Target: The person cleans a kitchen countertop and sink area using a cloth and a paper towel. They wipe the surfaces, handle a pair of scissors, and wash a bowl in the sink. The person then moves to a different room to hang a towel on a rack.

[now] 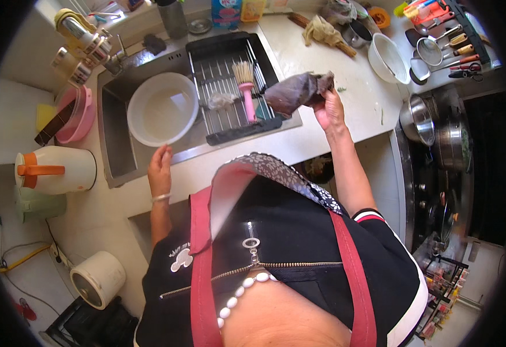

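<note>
My right hand (331, 110) grips a dark, wet-looking cloth (294, 92) by its bunched end, above the worktop just right of the drying rack. My left hand (161, 167) is at the sink's front edge, its fingers by the rim of a white basin (133, 117) and holding nothing that I can see. Cloudy water lies in the basin, which is in the steel sink (116, 126). Over the sink's right part, a black-framed drying rack (244, 130) holds a pot brush with a pink handle (247, 97) and a crumpled, clear plastic piece (222, 101).
A pink basin (87, 115) and a white jug with an orange handle (73, 169) stand left of the sink. A white colander (387, 56), a small pot (359, 34) and a pale cloth (320, 31) lie at the back right. Steel pots (452, 141) stand on the stove.
</note>
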{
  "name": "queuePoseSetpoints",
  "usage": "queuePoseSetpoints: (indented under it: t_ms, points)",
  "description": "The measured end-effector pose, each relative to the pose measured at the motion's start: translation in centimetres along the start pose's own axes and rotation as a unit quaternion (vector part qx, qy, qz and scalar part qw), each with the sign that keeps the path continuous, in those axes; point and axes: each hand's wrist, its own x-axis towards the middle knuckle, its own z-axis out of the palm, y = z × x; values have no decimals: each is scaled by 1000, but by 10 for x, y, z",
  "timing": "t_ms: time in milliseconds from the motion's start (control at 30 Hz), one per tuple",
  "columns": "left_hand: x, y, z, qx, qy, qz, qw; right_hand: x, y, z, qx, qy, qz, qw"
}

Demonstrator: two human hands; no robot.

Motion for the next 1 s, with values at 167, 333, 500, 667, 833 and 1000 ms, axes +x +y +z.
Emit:
queuePoseSetpoints:
  t_ms: [167,333,500,667,833,1000]
  points:
    - [23,26,52,-6,-151,33,988,-38,12,15,-49,-39,7,998]
    - [18,64,122,-170,-260,-3,951,-64,56,63,10,-166,151,974]
    - [26,56,136,-340,-205,-63,916,-59,71,78,10,-260,237,936]
    - [27,38,87,-301,-39,-67,950,-12,113,62,-406,-199,46,891]
    - [15,31,11,-305,109,-107,940,28,156,78,-714,-344,-195,578]
    - [2,22,-22,-270,137,-92,949,77,215,70,-737,-366,-105,559]
